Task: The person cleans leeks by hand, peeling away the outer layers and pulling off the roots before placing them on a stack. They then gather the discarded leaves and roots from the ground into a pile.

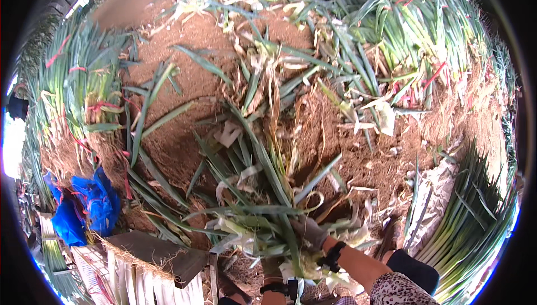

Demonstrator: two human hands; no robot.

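Observation:
In front of me is a loose heap of green onion leaves (251, 224), some long and green, others pale and curled. My right hand (309, 231), in a greyish glove with a black band at the wrist, is closed among leaves at the heap's right side. Lower and to the left, my left hand (273, 270) is also gloved and wears a dark wristband. It is pushed under the near edge of the heap, where leaves cover its fingers. Whether it grips anything is hidden.
Tied green onion bundles stand at the left (92, 92) and far right (419, 36). Loose green onions (470, 215) lie at my right. A blue plastic bag (95, 201) and a dark box-like stand (156, 252) with white stalks below are at lower left. Leaf scraps litter the brown soil (196, 31).

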